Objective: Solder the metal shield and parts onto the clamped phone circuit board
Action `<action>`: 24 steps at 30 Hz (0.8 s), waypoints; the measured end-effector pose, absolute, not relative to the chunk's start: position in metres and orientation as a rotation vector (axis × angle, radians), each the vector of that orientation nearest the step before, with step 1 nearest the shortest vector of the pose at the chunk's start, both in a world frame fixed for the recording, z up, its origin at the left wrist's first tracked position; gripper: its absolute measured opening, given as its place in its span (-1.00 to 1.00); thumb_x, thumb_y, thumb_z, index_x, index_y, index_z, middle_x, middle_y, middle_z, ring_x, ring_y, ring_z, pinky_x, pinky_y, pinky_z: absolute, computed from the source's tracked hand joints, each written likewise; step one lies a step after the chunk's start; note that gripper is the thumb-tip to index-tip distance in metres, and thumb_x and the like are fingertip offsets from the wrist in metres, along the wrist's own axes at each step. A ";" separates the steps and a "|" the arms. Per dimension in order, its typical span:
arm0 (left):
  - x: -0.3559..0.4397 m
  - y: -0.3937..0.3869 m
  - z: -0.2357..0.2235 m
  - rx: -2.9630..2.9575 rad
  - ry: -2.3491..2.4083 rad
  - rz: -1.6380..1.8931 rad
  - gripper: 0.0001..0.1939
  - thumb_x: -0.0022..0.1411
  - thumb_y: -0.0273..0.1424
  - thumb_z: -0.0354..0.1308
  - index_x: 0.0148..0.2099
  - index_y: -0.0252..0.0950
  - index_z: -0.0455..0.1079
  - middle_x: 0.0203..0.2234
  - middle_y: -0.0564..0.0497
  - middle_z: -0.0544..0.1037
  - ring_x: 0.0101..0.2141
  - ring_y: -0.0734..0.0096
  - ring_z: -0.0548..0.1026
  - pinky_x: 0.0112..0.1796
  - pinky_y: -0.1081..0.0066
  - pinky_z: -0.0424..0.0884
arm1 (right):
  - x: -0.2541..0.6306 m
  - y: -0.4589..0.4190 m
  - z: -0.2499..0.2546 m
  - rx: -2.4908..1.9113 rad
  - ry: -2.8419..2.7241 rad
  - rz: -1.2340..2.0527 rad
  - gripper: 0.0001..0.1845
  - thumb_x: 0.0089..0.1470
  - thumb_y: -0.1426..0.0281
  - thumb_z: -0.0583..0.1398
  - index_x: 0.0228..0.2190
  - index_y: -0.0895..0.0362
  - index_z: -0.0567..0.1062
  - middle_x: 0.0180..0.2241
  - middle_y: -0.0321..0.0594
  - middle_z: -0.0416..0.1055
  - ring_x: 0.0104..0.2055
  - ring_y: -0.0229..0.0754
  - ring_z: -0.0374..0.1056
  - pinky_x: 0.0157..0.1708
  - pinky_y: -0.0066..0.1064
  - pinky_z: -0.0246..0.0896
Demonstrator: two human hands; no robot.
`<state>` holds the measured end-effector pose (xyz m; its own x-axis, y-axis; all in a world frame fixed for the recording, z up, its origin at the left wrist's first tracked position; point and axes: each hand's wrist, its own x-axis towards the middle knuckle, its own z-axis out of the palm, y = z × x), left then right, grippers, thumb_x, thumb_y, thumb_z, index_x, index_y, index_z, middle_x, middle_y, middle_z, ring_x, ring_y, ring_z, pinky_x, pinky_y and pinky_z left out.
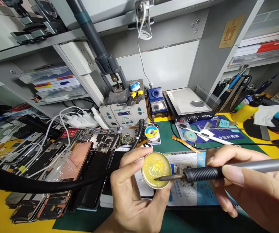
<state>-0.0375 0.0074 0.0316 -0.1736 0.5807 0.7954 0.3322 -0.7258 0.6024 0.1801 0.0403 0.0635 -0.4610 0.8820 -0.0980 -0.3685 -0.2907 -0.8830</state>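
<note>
My left hand (129, 191) is closed round a small round tin of yellow flux paste (155, 166), held up in front of me with thumb and fingers on its rim. My right hand (246, 187) grips a soldering iron (202, 174) by its black ribbed handle. The iron's dark tip points left and touches the paste near the tin's lower edge. Both hands hover above a printed sheet (190, 191) on the green mat (168, 137).
A soldering station (124, 115) stands at the back with a hot plate (190, 103) to its right. Several dismantled phones and boards (56, 161) cover the left. A thick black hose (32, 184) crosses low left. A yellow bottle (245, 111) and tool holder (231, 89) stand at the right.
</note>
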 end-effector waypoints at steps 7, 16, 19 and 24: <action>-0.038 0.007 0.033 1.896 1.073 2.002 -0.30 -0.03 -0.73 0.32 0.14 -0.31 0.21 0.03 -0.28 0.48 0.02 0.05 0.52 0.05 -0.06 0.47 | 0.175 0.039 0.067 -0.796 -1.068 1.798 -0.90 -0.03 0.23 0.42 -0.39 -0.07 0.72 -0.67 -0.20 0.51 -0.68 -0.06 0.48 -0.75 -0.43 0.35; -0.039 0.007 0.033 1.928 1.058 2.011 -0.27 -0.06 -0.76 0.34 0.14 -0.34 0.20 0.03 -0.28 0.47 0.03 0.07 0.50 0.05 -0.01 0.47 | 0.175 0.038 0.067 -0.836 -1.080 1.755 -0.89 -0.03 0.23 0.42 -0.39 -0.05 0.71 -0.65 -0.19 0.51 -0.68 -0.05 0.45 -0.74 -0.35 0.36; -0.039 0.008 0.034 1.940 1.059 2.021 -0.27 -0.06 -0.75 0.35 0.14 -0.36 0.20 0.02 -0.29 0.47 0.02 0.08 0.50 0.04 0.00 0.47 | 0.179 0.041 0.066 -0.816 -1.110 1.757 -0.89 -0.01 0.24 0.41 -0.36 -0.06 0.72 -0.64 -0.18 0.52 -0.64 -0.02 0.48 -0.72 -0.35 0.39; -0.039 0.009 0.034 1.944 1.065 2.021 -0.28 -0.05 -0.74 0.35 0.14 -0.34 0.20 0.02 -0.28 0.47 0.01 0.08 0.51 0.03 0.00 0.48 | 0.179 0.038 0.068 -0.810 -1.121 1.768 -0.92 0.00 0.26 0.41 -0.37 -0.08 0.72 -0.63 -0.20 0.53 -0.64 -0.08 0.49 -0.70 -0.43 0.40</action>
